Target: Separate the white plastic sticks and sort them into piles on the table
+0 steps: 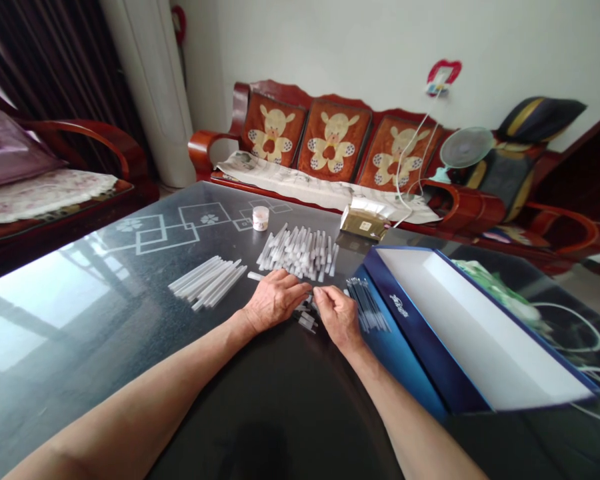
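My left hand (pixel 279 300) is closed around a slim whitish tube (pixel 254 275), whose end sticks out on the left. Close to its fingertips, my right hand (pixel 337 313) is pinched shut; what it grips is too small to make out. Below the fingers lie several short pale pieces (pixel 307 323), partly covered by my left hand. A heap of whitish tubes (pixel 300 250) lies just beyond the hands. Another row of tubes (pixel 207 281) is on the left. Right of my right hand, thin dark sticks with light tips (pixel 367 305) rest on the blue box flap (pixel 405 360).
An open blue box with a white inside (pixel 480 327) takes up the table's right side, beside a green bag (pixel 500 287) and white cables (pixel 590 327). A small lidded jar (pixel 261 219) and a tissue box (pixel 363 222) stand at the back of the dark glossy table (pixel 105 300).
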### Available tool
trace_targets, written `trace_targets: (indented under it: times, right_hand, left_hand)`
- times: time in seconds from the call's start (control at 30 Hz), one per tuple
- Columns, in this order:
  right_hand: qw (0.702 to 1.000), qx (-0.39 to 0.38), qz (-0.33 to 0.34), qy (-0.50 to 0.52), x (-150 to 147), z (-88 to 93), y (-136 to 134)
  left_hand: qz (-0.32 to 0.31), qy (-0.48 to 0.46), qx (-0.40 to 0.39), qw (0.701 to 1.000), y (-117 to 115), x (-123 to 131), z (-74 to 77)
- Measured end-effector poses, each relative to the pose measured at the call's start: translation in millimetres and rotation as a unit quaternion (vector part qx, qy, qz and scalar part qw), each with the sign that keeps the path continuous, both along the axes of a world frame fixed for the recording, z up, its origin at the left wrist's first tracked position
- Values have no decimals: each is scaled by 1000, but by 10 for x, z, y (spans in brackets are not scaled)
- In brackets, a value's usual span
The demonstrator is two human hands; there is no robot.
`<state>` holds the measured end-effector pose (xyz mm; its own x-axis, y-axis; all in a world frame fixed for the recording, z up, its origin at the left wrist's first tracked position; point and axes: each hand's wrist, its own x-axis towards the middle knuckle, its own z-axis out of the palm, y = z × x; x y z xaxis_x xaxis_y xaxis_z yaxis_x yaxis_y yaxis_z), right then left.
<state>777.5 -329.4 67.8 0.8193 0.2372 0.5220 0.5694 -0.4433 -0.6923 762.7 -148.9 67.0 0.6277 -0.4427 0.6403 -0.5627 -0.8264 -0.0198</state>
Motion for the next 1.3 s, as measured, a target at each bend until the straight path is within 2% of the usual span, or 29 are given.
trace_targets:
  times: [0.2,0.43,0.6,0.7,0.8,1.07,1.17,1.3]
  right_hand:
    - [996,38,-2,84,-7,27,44]
    - [981,93,55,159,66,-36,56]
    - [990,71,48,113,85,-21,31]
    - [998,14,19,50,79,15,18]
    - [999,-33,18,1,80,18,24]
    - [1000,-15,25,-11,102,-30,70]
    - [999,-36,8,-29,110,-16,77]
    - [998,-53,19,-34,131,-15,82]
  left_hand:
    - [18,-15,0,1000,-3,8,23]
    - [28,17,-1,999,13,16,20]
    - [32,24,-9,999,13,15,17]
    - [34,25,-9,999,12,14,13]
    - [33,27,-2,999,20,21,1]
    - [43,37,-9,998,42,59,-28]
    - [42,38,-4,998,36,57,-26]
    - [39,32,3,999,24,40,-24]
